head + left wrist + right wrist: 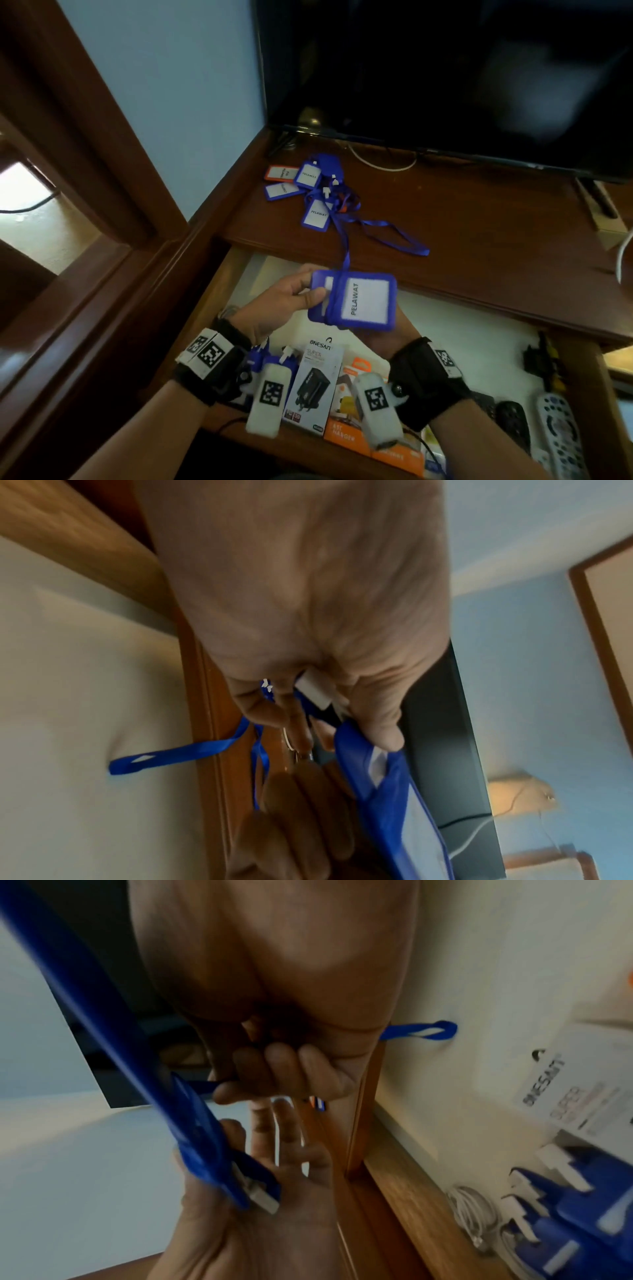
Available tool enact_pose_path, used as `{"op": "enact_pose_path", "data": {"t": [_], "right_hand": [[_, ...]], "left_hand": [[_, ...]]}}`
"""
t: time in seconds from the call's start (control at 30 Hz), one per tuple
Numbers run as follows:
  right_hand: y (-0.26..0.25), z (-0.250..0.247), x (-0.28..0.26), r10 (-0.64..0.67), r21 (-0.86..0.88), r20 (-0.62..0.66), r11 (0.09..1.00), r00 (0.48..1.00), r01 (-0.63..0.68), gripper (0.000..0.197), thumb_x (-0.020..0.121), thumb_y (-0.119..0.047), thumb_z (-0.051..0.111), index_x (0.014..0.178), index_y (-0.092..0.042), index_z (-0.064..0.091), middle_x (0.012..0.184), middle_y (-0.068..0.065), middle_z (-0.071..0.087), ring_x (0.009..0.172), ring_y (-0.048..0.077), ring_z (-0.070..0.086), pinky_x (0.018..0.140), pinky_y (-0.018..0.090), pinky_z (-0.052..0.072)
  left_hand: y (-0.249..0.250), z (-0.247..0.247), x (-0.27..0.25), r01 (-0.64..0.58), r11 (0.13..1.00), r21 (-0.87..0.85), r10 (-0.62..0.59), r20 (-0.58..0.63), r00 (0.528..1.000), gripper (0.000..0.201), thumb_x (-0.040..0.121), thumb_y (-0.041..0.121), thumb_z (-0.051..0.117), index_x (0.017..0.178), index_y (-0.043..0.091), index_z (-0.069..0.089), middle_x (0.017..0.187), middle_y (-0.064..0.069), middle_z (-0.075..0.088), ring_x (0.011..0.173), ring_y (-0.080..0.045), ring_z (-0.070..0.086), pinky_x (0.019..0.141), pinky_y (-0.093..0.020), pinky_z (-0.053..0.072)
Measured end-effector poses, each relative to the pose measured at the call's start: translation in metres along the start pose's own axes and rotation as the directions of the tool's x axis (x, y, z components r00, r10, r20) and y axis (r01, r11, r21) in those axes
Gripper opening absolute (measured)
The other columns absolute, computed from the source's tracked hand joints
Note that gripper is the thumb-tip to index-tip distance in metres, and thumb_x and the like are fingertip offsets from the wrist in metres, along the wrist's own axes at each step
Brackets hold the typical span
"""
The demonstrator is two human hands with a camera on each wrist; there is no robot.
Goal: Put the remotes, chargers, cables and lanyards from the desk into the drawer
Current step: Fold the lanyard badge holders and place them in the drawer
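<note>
A blue lanyard badge [359,301] marked PELAWAT hangs over the open drawer [479,329], held by both hands. My left hand [301,291] pinches its clip end between thumb and fingers [387,734]. My right hand [394,339] is under its right side, mostly hidden, with fingers [274,1074] curled by the strap. The strap [394,236] trails back onto the desk, where several more badges [315,192] lie in a tangle. A strap loop [164,756] hangs past the desk edge.
In the drawer lie a charger box [317,380], orange boxes [346,435], blue lanyards [565,1204], a white cable [472,1207] and remotes [558,431]. A black TV [445,85] stands at the back of the desk. A wall borders the desk's left side.
</note>
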State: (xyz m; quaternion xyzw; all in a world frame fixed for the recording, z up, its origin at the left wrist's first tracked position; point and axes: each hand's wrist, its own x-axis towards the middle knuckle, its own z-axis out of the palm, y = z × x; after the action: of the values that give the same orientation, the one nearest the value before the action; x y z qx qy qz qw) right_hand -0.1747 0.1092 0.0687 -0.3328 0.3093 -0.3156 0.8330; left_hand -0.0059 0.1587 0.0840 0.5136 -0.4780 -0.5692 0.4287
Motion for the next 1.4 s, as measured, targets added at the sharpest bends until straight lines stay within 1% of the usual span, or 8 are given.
{"op": "enact_pose_path", "data": {"t": [0.13, 0.27, 0.47, 0.77, 0.9, 1.0, 1.2, 1.4], "right_hand": [[0.01, 0.018, 0.018, 0.005, -0.001, -0.05, 1.0, 0.999, -0.005, 0.007, 0.087, -0.017, 0.058, 0.089, -0.011, 0.057, 0.072, 0.01, 0.047, 0.052, 0.013, 0.041, 0.044, 0.02, 0.035], [0.013, 0.04, 0.025, 0.05, 0.006, 0.012, 0.999, 0.999, -0.05, 0.022, 0.098, -0.01, 0.037, 0.079, -0.014, 0.049, 0.051, -0.002, 0.041, 0.043, 0.008, 0.036, 0.047, 0.021, 0.03], [0.033, 0.056, 0.041, 0.116, 0.031, 0.071, 0.992, 0.991, -0.118, 0.023, 0.1, -0.011, 0.036, 0.08, -0.013, 0.049, 0.051, -0.002, 0.042, 0.044, 0.008, 0.037, 0.046, 0.021, 0.034], [0.034, 0.036, 0.082, 0.119, -0.316, -0.045, 0.94, 0.992, -0.127, 0.014, 0.094, -0.011, 0.05, 0.088, -0.004, 0.06, 0.075, 0.009, 0.061, 0.066, 0.017, 0.057, 0.057, 0.024, 0.046], [0.018, 0.024, 0.125, -0.088, -0.607, -0.255, 0.789, 0.963, -0.089, 0.017, 0.09, -0.004, 0.053, 0.076, -0.007, 0.062, 0.07, 0.011, 0.056, 0.063, 0.018, 0.051, 0.058, 0.026, 0.042], [0.011, 0.018, 0.165, -0.291, -0.775, -0.284, 0.63, 0.914, -0.04, 0.011, 0.087, -0.008, 0.06, 0.082, -0.017, 0.061, 0.085, 0.004, 0.059, 0.079, 0.016, 0.055, 0.074, 0.029, 0.041], [0.016, 0.015, 0.211, -0.394, -0.986, -0.15, 0.127, 0.907, -0.108, 0.067, 0.079, -0.018, 0.072, 0.138, -0.01, 0.041, 0.154, 0.014, 0.023, 0.141, 0.031, 0.02, 0.11, 0.041, 0.025], [0.037, 0.003, 0.221, -0.32, -0.979, -0.13, -0.107, 0.939, -0.172, 0.085, 0.086, -0.04, 0.064, 0.151, -0.014, 0.015, 0.162, 0.006, 0.006, 0.149, 0.023, 0.001, 0.116, 0.052, 0.016]], "left_hand": [[0.002, -0.003, -0.003, -0.077, 0.973, -0.216, 0.046, -0.144, 0.988, 0.024, 0.086, 0.017, 0.053, 0.107, 0.012, 0.063, 0.104, 0.0, 0.071, 0.098, -0.01, 0.065, 0.086, -0.022, 0.051], [0.003, -0.014, -0.005, -0.108, 0.948, -0.3, 0.04, -0.224, 0.974, 0.023, 0.092, 0.008, 0.047, 0.108, 0.005, 0.062, 0.097, 0.001, 0.074, 0.093, -0.012, 0.067, 0.082, -0.022, 0.053], [-0.01, -0.036, -0.015, -0.094, 0.94, -0.328, -0.014, -0.312, 0.95, 0.031, 0.083, 0.021, 0.057, 0.108, 0.004, 0.063, 0.1, -0.007, 0.073, 0.094, -0.022, 0.067, 0.08, -0.03, 0.056], [-0.03, -0.079, -0.014, 0.113, 0.962, -0.247, -0.201, -0.37, 0.907, 0.018, 0.091, -0.003, 0.05, 0.096, 0.003, 0.066, 0.092, -0.009, 0.072, 0.093, -0.023, 0.066, 0.091, -0.038, 0.05], [-0.039, -0.11, -0.009, 0.297, 0.954, 0.051, -0.276, -0.25, 0.928, 0.014, 0.09, -0.004, 0.055, 0.093, 0.005, 0.065, 0.087, -0.005, 0.068, 0.082, -0.014, 0.065, 0.073, -0.021, 0.053], [-0.054, -0.13, -0.001, 0.393, 0.788, 0.474, -0.409, -0.075, 0.91, 0.012, 0.089, 0.017, 0.066, 0.078, 0.02, 0.063, 0.086, 0.0, 0.067, 0.085, -0.017, 0.064, 0.08, -0.033, 0.052], [-0.065, -0.126, 0.018, 0.089, 0.354, 0.931, -0.582, 0.144, 0.8, 0.016, 0.086, 0.027, 0.059, 0.082, 0.011, 0.064, 0.087, -0.006, 0.068, 0.08, -0.022, 0.063, 0.073, -0.034, 0.05], [-0.076, -0.114, 0.027, -0.194, 0.195, 0.961, -0.696, 0.275, 0.663, 0.013, 0.085, 0.012, 0.055, 0.078, 0.002, 0.061, 0.069, -0.008, 0.054, 0.061, -0.024, 0.051, 0.06, -0.032, 0.043]]}}
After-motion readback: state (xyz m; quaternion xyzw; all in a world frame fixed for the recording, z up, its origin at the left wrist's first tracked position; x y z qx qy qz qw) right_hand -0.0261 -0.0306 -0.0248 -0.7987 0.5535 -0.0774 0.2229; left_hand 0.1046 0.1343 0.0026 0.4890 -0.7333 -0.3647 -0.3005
